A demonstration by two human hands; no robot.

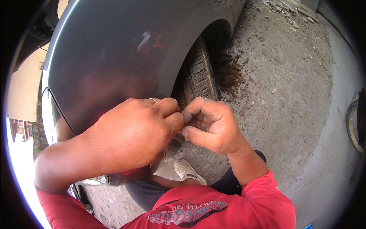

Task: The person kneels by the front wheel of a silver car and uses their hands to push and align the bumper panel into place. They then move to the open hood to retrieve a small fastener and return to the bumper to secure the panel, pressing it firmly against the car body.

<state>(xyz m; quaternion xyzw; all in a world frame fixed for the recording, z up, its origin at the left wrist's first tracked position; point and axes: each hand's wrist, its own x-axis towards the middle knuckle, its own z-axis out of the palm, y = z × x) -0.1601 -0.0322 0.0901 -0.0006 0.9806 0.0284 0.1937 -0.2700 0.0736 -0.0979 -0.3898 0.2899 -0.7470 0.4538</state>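
Both hands meet in front of a dark car fender (114, 45), near the wheel arch and its tyre (200, 72). My left hand (139, 133) is closed, back upward, a ring on one finger, its fingertips hidden beside my right hand. My right hand (207, 128) has its fingers curled toward the left one; whatever either holds between the fingertips is too hidden to name. A headlight (57, 118) lies along the fender's left edge, partly behind my left forearm.
Grey concrete ground (278, 107) has a brown dirt patch (232, 76) by the tyre and rubble (297, 17) at the back. Another wheel (353, 122) shows at the far right. My shoe (187, 170) is below my hands.
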